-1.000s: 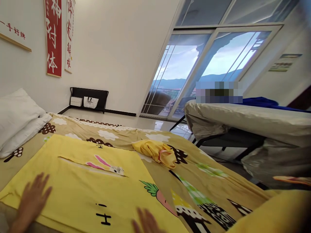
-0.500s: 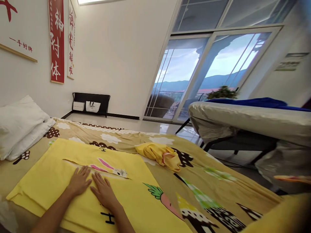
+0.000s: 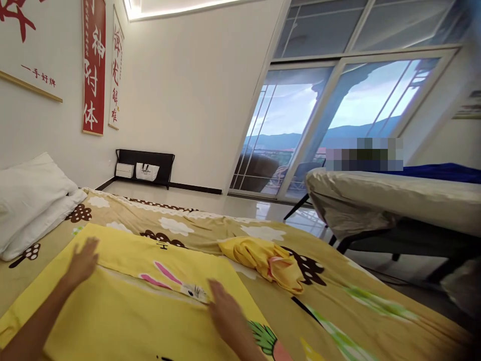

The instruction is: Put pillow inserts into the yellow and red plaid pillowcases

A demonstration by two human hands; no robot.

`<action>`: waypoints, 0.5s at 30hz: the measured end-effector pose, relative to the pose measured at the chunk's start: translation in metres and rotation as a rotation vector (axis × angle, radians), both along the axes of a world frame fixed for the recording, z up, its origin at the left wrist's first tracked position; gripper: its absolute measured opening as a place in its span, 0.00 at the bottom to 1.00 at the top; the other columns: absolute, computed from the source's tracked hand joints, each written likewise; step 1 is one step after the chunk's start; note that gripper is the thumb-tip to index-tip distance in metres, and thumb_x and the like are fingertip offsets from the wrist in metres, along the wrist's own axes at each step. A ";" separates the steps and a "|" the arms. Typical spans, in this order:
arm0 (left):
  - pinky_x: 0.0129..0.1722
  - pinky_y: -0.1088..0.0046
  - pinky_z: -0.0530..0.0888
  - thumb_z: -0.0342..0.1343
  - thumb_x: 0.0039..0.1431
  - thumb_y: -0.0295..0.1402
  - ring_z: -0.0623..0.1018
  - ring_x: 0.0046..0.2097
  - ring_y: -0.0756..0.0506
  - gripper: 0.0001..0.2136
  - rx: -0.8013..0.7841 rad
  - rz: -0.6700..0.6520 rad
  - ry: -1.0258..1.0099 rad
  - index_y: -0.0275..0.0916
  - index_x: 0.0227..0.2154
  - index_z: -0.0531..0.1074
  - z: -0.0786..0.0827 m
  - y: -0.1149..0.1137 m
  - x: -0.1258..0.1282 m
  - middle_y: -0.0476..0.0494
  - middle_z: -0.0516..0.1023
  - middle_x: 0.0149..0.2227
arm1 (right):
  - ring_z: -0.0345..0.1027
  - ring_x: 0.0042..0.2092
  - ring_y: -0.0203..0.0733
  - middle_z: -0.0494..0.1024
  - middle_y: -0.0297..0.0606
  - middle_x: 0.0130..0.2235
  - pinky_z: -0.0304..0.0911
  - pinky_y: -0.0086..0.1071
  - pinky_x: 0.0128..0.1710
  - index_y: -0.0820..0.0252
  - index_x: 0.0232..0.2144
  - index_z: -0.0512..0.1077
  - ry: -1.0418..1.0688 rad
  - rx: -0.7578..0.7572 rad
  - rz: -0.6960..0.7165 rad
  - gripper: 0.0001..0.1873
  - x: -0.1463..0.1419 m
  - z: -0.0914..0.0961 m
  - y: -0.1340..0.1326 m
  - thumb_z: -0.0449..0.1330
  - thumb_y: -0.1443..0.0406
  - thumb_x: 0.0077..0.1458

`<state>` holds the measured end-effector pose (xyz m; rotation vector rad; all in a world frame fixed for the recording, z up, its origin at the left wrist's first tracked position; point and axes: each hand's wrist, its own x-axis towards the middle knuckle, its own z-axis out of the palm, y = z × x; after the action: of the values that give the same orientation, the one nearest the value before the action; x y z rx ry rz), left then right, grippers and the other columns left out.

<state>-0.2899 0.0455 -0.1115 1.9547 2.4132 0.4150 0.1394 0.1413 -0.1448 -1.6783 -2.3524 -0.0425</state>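
A yellow cloth cover (image 3: 131, 306) lies spread flat on the bed. It bears a printed rabbit with pink ears, a carrot and black letters, and a long overlapping edge crosses its middle. My left hand (image 3: 82, 260) is at the left end of that edge, fingers stretched out and somewhat blurred. By the rabbit's face, at the edge's right end, is my right hand (image 3: 227, 313), also flat with fingers extended and smeared a little by motion. Neither hand visibly grips anything. Beyond the cover lies a crumpled yellow cloth (image 3: 263, 258) with a pink patch.
White pillows (image 3: 35, 200) lean at the left of the patterned bed sheet (image 3: 330, 311). On the right stands a second bed or padded table (image 3: 394, 193) with blue cloth on it. A black bench (image 3: 163, 165) with a white bag (image 3: 146, 172) is by the far wall.
My hands, side by side on the middle of the cover before, have moved apart: the left one to the left, the right one to the right. The camera view has shifted slightly.
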 end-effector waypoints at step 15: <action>0.63 0.48 0.45 0.36 0.63 0.43 0.50 0.68 0.38 0.29 -0.012 0.029 0.027 0.37 0.64 0.54 -0.061 0.156 -0.054 0.38 0.50 0.67 | 0.42 0.67 0.50 0.53 0.42 0.66 0.45 0.50 0.63 0.57 0.64 0.55 -0.029 -0.118 -0.015 0.32 -0.017 -0.026 0.150 0.37 0.55 0.61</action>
<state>-0.3441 0.2010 -0.1723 1.9353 2.4575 0.3762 0.1223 0.2915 -0.1709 -1.7607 -2.4061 0.0713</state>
